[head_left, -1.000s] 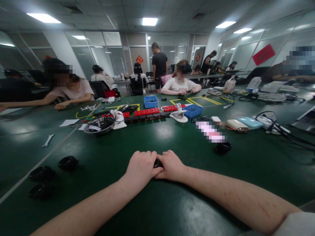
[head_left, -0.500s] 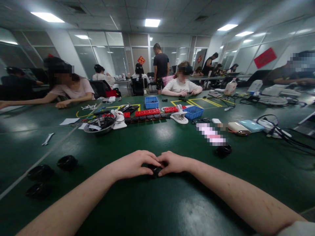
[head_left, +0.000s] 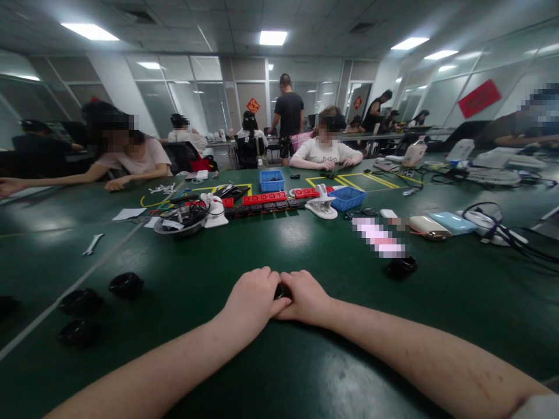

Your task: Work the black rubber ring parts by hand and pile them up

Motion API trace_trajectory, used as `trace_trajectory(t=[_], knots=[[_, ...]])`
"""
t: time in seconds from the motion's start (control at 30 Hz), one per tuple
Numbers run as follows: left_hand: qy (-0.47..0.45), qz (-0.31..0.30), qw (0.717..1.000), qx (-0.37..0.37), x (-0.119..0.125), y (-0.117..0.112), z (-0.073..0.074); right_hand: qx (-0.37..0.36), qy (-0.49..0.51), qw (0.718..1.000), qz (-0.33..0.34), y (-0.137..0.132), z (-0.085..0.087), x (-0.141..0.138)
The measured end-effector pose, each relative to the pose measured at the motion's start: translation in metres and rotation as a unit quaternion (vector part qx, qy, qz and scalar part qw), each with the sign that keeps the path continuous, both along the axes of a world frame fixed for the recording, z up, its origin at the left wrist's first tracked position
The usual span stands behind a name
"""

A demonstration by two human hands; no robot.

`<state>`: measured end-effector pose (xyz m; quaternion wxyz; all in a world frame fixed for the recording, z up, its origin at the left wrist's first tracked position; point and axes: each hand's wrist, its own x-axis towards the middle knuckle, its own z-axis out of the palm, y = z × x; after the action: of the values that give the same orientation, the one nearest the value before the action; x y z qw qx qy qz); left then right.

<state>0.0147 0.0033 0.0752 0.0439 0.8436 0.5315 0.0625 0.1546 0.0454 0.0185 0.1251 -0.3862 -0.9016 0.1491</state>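
Observation:
My left hand (head_left: 257,294) and my right hand (head_left: 304,297) meet over the green table, both closed around one small black round part (head_left: 282,291). Only a dark sliver of it shows between the thumbs and fingers; the rest is covered. The two thumbs touch or nearly touch on the near side. To the left lie several glossy black round parts, one of them a black ring-like piece (head_left: 126,286). Another black round part (head_left: 402,267) sits to the right, beyond my right forearm.
A wrench (head_left: 92,244) lies at the left. Ahead are a metal bowl (head_left: 162,231) of cables, red power strips (head_left: 264,198), a white clamp base (head_left: 322,205) and blue bins (head_left: 348,198). Power banks (head_left: 454,222) and cables lie at the right. A person (head_left: 326,146) sits across the table.
My fingers have closed more tightly around the black part, and my thumbs have come together. The whole view has shifted slightly, with things appearing a little further right.

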Motion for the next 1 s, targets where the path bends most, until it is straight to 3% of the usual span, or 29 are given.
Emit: trace_trajectory(t=[0.07, 0.17, 0.3, 0.43, 0.53, 0.7, 0.9, 1.0], knots=[[0.017, 0.022, 0.999, 0.021, 0.004, -0.002, -0.002, 0.018, -0.008, 1.000, -0.011, -0.004, -0.001, -0.002], [0.018, -0.001, 1.000, 0.023, 0.000, -0.001, 0.002, 0.025, -0.009, 1.000, -0.004, -0.004, 0.001, 0.000], [-0.009, -0.084, 0.996, -0.013, -0.021, 0.007, 0.012, -0.009, 0.010, 0.998, 0.059, 0.006, 0.005, 0.009], [-0.064, -0.200, 0.971, -0.111, -0.040, 0.017, 0.017, -0.055, 0.029, 0.990, 0.128, 0.020, 0.005, 0.017], [-0.089, -0.228, 0.957, -0.158, -0.044, 0.024, 0.015, -0.069, 0.037, 0.986, 0.145, 0.024, 0.005, 0.018], [-0.061, -0.172, 0.975, -0.127, -0.036, 0.021, 0.015, -0.068, 0.038, 0.991, 0.111, 0.020, 0.005, 0.015], [-0.003, -0.023, 0.999, -0.045, -0.017, 0.007, 0.007, -0.021, 0.022, 0.999, 0.011, 0.005, 0.001, 0.004], [0.018, 0.022, 1.000, -0.006, -0.008, 0.002, 0.000, 0.002, 0.011, 1.000, -0.011, 0.000, -0.002, -0.001]])
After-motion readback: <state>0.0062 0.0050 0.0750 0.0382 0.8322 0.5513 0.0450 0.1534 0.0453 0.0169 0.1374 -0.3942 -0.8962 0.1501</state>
